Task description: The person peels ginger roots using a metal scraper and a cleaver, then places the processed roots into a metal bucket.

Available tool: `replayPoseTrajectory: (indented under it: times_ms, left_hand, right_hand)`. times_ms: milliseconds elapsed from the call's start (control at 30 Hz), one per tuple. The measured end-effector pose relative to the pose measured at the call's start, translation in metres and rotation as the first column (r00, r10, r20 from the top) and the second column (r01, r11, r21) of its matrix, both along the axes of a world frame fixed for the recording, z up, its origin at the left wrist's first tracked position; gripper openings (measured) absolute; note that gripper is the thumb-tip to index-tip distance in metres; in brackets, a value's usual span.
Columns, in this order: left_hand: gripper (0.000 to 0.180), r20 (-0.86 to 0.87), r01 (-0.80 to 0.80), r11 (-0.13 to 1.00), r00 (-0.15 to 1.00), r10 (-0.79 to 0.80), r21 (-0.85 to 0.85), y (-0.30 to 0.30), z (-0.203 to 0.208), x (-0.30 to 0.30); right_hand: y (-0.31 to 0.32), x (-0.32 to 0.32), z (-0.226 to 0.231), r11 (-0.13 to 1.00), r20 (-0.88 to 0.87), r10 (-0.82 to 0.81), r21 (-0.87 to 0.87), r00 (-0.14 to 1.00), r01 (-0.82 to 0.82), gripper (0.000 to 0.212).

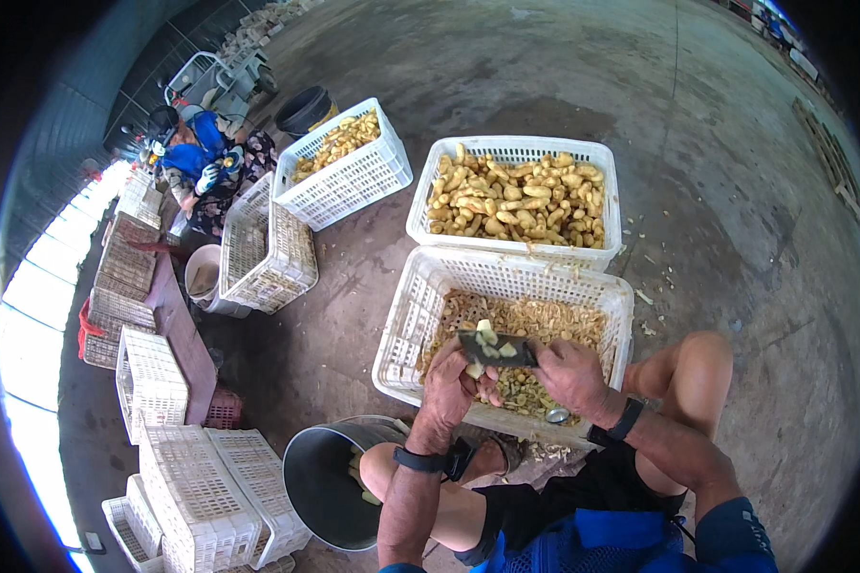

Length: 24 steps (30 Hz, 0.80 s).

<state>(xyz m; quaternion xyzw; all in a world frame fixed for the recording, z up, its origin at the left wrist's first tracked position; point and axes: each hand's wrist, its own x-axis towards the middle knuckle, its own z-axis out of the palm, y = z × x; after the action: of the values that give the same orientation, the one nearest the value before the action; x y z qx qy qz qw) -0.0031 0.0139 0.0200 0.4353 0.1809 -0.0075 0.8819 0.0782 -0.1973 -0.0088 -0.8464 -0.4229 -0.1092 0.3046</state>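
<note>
In front of me my right hand (575, 380) grips a knife, its dark broad blade (516, 350) pointing left. Pale green slices (488, 336) cling to the blade. My left hand (452, 390) is closed at the blade's far end around a peeled pale vegetable piece (475, 370), mostly hidden by the fingers and blade. Both hands are over a white slatted crate (406, 315) holding tan peelings or chips (569, 320) and greenish pieces (521, 396). A round metal spoon-like thing (557, 415) lies near my right wrist.
Beyond stands a white crate (430, 234) of knobbly yellow-brown vegetables (521, 199). A dark bucket (320, 520) with pale pieces inside is by my left knee. Stacked white crates (196, 492) line the left. A co-worker (201, 158) sits at the far left beside another filled crate (354, 181).
</note>
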Motion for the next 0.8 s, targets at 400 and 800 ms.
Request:
replayPoseTrajectory:
  times_ms: [400, 800]
  left_hand:
    - [0.046, -0.015, -0.092, 0.94, 0.995, 0.102, 0.33, 0.0, 0.028, 0.001]
    - [0.019, 0.186, -0.217, -0.017, 0.791, 0.583, 0.976, 0.086, 0.082, -0.158]
  right_hand:
    - [-0.007, 0.028, -0.041, 0.974, -0.242, -0.098, -0.223, 0.965, 0.043, 0.02]
    - [-0.001, 0.018, -0.16, 0.837, -0.352, 0.167, -0.444, 0.921, -0.321, 0.015]
